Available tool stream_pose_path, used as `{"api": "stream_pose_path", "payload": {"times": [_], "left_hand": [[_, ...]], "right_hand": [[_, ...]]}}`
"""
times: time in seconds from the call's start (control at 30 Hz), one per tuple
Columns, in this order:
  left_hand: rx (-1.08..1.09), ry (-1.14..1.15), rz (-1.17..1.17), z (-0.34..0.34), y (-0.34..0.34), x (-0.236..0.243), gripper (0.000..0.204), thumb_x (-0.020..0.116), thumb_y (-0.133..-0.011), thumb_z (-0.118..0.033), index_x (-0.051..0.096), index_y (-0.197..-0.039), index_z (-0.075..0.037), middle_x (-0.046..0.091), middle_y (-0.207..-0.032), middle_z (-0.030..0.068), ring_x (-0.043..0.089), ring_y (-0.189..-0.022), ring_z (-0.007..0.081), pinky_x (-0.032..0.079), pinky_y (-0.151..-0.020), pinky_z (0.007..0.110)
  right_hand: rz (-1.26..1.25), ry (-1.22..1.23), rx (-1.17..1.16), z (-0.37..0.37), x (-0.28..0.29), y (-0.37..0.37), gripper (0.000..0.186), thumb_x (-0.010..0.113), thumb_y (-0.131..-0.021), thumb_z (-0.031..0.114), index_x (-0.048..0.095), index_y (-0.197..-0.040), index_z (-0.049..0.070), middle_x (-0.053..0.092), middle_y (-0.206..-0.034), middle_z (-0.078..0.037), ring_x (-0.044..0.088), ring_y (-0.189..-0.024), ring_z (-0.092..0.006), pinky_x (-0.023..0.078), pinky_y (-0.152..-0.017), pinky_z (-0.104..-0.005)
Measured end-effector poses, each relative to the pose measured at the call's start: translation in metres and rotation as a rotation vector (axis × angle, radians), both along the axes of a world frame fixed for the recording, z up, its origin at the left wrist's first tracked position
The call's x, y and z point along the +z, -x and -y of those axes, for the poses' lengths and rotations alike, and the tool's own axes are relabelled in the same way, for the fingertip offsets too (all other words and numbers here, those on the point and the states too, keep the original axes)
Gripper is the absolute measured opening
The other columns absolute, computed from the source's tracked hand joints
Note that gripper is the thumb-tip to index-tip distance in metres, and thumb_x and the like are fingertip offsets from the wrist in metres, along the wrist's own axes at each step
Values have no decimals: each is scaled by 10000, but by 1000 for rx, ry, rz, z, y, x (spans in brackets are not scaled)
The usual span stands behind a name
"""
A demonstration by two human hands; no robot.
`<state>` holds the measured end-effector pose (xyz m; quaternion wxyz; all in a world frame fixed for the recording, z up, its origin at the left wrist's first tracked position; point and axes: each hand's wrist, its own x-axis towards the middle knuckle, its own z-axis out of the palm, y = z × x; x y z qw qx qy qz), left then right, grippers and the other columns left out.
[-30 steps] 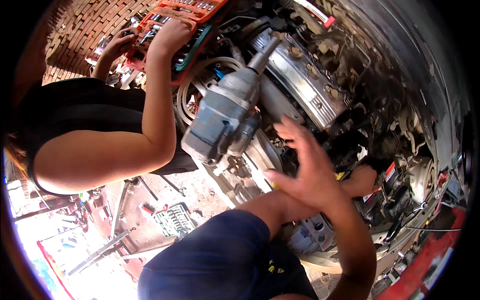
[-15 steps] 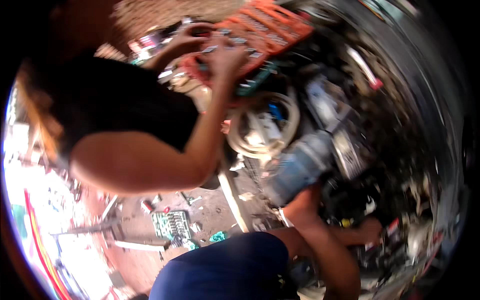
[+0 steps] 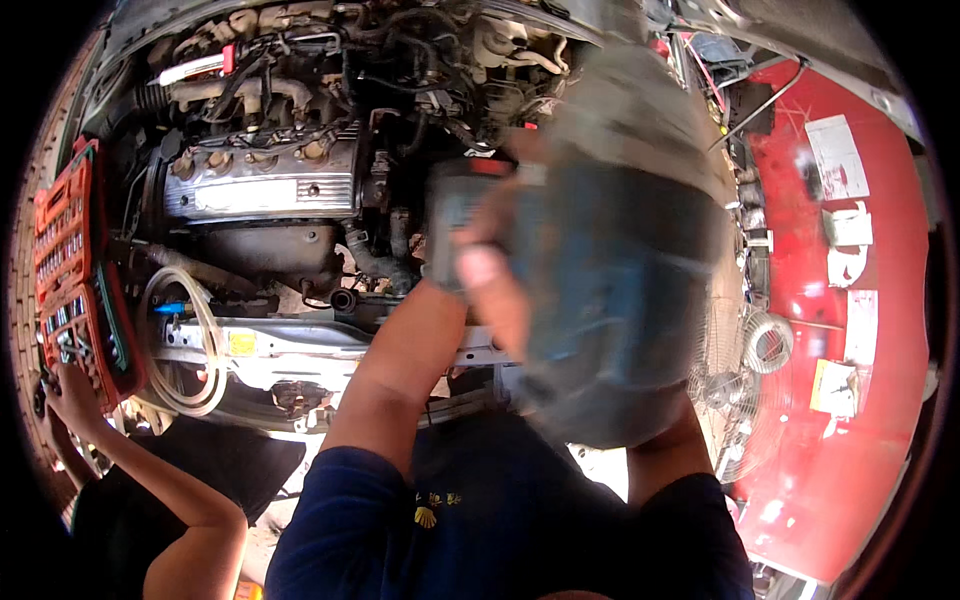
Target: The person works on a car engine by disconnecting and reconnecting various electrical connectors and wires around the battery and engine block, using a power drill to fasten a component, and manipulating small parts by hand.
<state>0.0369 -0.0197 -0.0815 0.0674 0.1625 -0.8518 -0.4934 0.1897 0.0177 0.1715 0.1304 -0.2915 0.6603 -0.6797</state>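
Note:
A large blue and grey power tool, shaped like a cordless impact wrench, is held up close in front of me, blurred by motion. Its grey nose points up and away, and a dark battery-like block juts out at its left. My left hand is closed around the part between that block and the tool's body, the thumb on the near side. My right forearm rises behind the lower end of the tool, which hides the right hand and its fingers. Beyond lies an open engine bay with a silver engine cover.
At left, a co-worker's hand touches an open orange socket case. A coiled clear hose rests by the front crossmember. A red-tipped white tube lies on the engine. A fan and red panel stand right.
My view has swung round to face the engine bay. The power tool has come up much closer to me, while the co-worker and orange case now appear at the far left.

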Motion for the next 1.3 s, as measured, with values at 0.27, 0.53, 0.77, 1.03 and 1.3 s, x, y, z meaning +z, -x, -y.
{"api": "stream_pose_path", "payload": {"times": [0.27, 0.53, 0.77, 1.03, 1.3], "left_hand": [[8, -90, -26, 16, -6, 5, 577, 825, -832, -563, 780, -869, 11, 746, -798, 232, 741, -836, 440, 578, -776, 515], [1, -102, -93, 15, 3, -5, 504, 836, -852, -537, 818, -916, -37, 766, -807, 206, 763, -833, 399, 585, -755, 475], [15, -71, -116, 14, 4, -13, 497, 831, -863, -532, 816, -921, -39, 773, -823, 188, 759, -811, 394, 573, -720, 470], [2, -73, -112, 14, -2, -4, 618, 798, -854, -608, 758, -873, 9, 713, -761, 238, 721, -812, 473, 567, -732, 549], [-2, -63, -113, 15, 1, -5, 623, 795, -852, -628, 755, -863, -7, 720, -780, 240, 718, -808, 468, 567, -716, 541]], "right_hand": [[-150, -432, -459, -138, -19, -13, 340, 717, -999, 341, 663, -1118, 28, 694, -1012, -70, 634, -893, -141, 524, -772, -311], [-124, -825, -270, -193, -50, -16, 1046, 834, -904, 419, 239, -1697, 85, 722, -1241, -198, 747, -1065, -333, 632, -876, -443], [-135, -1277, -130, -164, -47, 9, 1168, 820, -810, 148, 98, -1728, 143, 711, -1210, -265, 707, -1122, -441, 552, -978, -482], [-296, -1317, 105, -152, -54, 37, 1202, 773, -739, 90, 78, -1720, 81, 706, -1122, -283, 721, -992, -445, 579, -861, -505], [-292, -1437, 154, -128, -41, 72, 1159, 783, -738, 115, 153, -1711, 106, 718, -1100, -293, 727, -967, -459, 593, -863, -523]]}}
